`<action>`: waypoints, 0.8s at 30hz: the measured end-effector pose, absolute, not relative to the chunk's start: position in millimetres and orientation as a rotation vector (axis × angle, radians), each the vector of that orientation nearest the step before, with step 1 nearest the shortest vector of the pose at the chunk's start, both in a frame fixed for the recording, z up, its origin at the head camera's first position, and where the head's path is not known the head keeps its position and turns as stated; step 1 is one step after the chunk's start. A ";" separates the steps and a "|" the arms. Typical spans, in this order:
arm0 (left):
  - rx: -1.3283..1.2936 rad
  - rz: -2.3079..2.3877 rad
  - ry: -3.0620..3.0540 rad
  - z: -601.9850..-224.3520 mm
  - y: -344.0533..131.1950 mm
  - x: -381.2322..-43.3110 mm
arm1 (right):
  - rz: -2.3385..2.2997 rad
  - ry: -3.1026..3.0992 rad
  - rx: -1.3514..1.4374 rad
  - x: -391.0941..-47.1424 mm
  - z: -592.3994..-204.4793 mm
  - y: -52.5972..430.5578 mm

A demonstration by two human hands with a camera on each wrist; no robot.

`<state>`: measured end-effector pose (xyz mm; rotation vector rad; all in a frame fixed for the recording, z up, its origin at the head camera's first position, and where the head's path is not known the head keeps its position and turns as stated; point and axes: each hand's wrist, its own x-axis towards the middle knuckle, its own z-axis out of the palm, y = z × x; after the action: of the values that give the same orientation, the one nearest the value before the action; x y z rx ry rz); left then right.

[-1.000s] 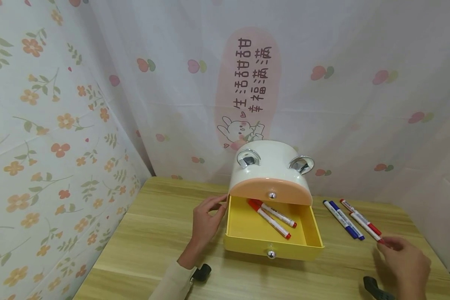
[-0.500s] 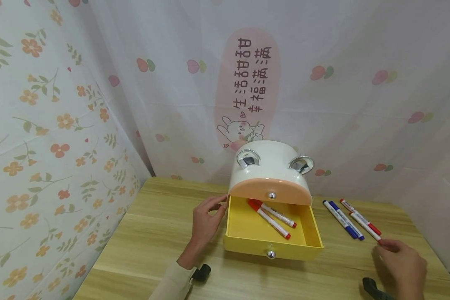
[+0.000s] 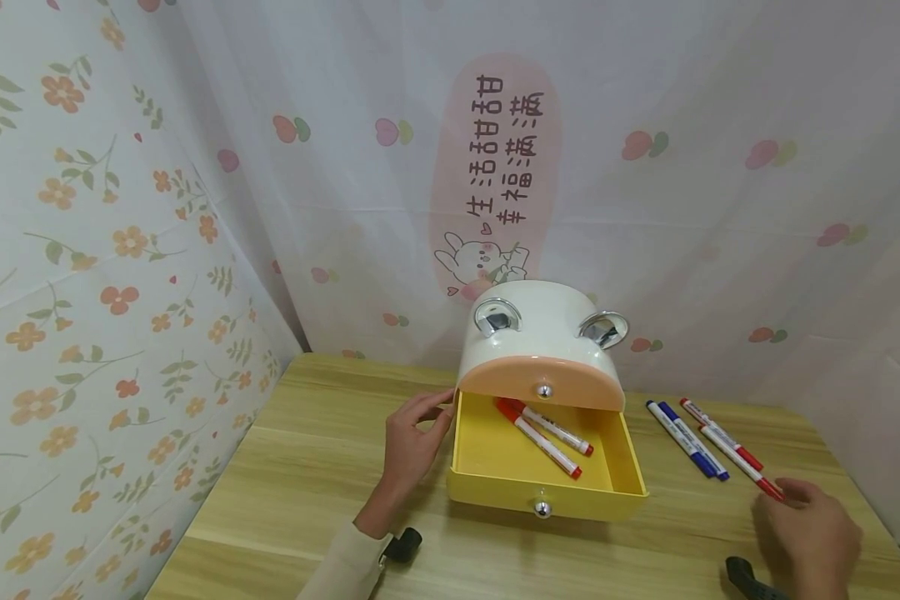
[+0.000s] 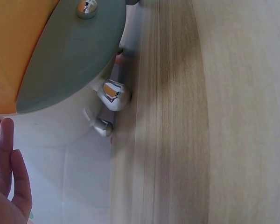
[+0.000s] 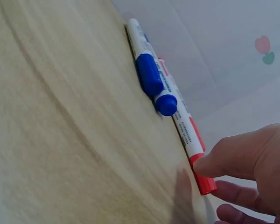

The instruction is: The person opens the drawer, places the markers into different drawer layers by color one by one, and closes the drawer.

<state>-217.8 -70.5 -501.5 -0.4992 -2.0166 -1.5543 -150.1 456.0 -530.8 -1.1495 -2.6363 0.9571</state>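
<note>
My left hand (image 3: 412,442) rests with straight fingers against the left side of a small white storage box (image 3: 543,321), at the pulled-out yellow drawer (image 3: 487,490). Inside that drawer lie two white markers with red caps, the nearer marker (image 3: 547,448) crossing the other near the back. On the right of the table, my right hand (image 3: 813,525) pinches the red cap of a red marker (image 5: 189,137). The thumb (image 5: 207,163) lies on the cap, with fingers around its far side. Another red marker (image 3: 720,429) lies right behind it.
Two blue markers (image 3: 686,440) lie side by side on the wooden table (image 3: 330,467), between the box and the red markers. Above the drawer, a peach front (image 3: 506,383) with a silver knob is closed. A patterned curtain (image 3: 375,275) hangs behind the table.
My right hand shifts slightly left, then back right, and more of the red cap shows beside its fingers now. The left hand, box and drawer stay put.
</note>
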 end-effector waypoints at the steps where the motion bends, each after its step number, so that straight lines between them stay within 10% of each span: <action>1: -0.500 -1.555 -2.015 -501.3 -70.5 -217.8 | 0.962 -2.640 -1.151 -150.6 -531.7 455.4; 24: -0.499 -1.523 -1.991 -496.1 -67.9 -215.4 | 0.864 -2.752 -1.064 -151.5 -538.8 451.0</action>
<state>-215.4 -67.9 -496.1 -0.4987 -1.9912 -1.5228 -151.5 451.0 -538.8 -1.0636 -2.7516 0.8643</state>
